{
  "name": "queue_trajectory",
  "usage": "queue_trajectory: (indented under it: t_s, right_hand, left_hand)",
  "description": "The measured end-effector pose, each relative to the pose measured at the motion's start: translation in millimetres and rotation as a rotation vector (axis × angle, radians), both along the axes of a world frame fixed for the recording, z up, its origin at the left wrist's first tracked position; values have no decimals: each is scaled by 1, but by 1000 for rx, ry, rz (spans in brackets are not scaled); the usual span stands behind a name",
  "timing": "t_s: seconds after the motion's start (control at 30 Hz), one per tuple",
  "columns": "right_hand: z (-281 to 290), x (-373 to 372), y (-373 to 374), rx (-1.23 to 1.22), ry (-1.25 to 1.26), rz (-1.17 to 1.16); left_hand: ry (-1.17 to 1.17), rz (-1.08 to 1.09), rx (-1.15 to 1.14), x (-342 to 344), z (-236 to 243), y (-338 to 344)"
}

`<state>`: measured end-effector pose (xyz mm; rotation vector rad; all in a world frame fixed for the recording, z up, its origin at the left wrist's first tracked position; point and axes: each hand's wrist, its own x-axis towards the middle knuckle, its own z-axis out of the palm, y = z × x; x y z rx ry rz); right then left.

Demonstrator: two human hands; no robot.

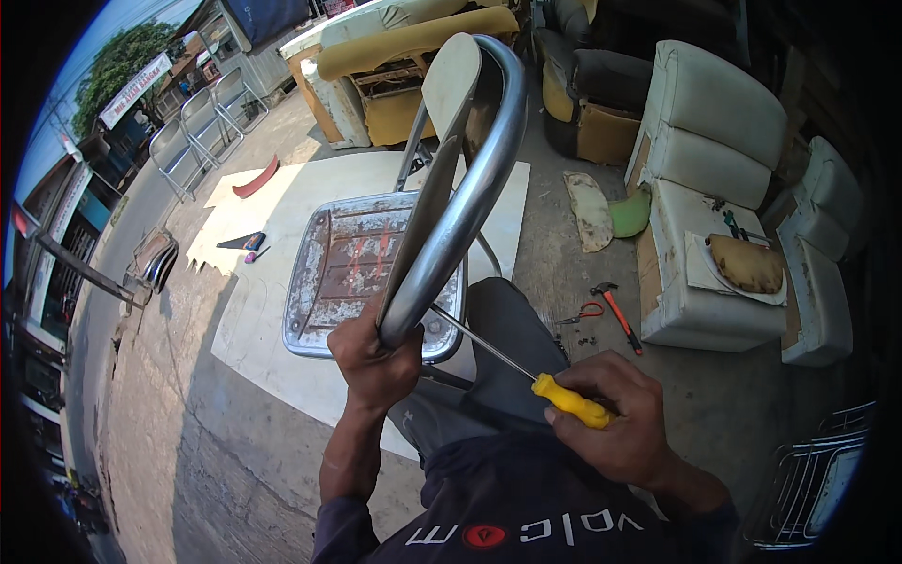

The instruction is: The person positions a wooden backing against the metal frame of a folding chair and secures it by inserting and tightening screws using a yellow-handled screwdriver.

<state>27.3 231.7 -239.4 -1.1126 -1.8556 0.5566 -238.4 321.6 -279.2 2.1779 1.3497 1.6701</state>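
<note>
In front of me stands a metal folding chair with a shiny tubular frame and a rusty, bare seat pan. A thin curved backrest panel sits inside the frame's bend. My left hand is closed around the lower end of the backrest's tube and panel. In my right hand is a screwdriver with a yellow handle. Its long shaft points up and left to the chair frame, just right of my left hand. The tip is at the frame's edge; what it touches is hidden.
A pale sheet lies under the chair, with a handsaw on it. To the right on the concrete are a hammer and red-handled pliers. A worn white armchair stands beyond them. Folding chairs stand at the far left.
</note>
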Motion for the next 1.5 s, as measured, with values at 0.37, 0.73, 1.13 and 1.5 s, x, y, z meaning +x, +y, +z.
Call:
queue_trajectory:
  t_s: [0.37,0.73,1.13,1.5]
  right_hand:
    - [13,4,-5,-411,168,73]
    - [14,4,-7,-950,675,160]
    - [18,-3,-14,-835,348,99]
    - [-12,-12,-16,94,-60,-80]
  left_hand:
    - [-30,-3,6,2,-1,1]
    - [-73,-19,-2,2,-2,-1]
    - [-178,-17,-169,7,4,-8]
    - [97,-3,-79,6,29,-11]
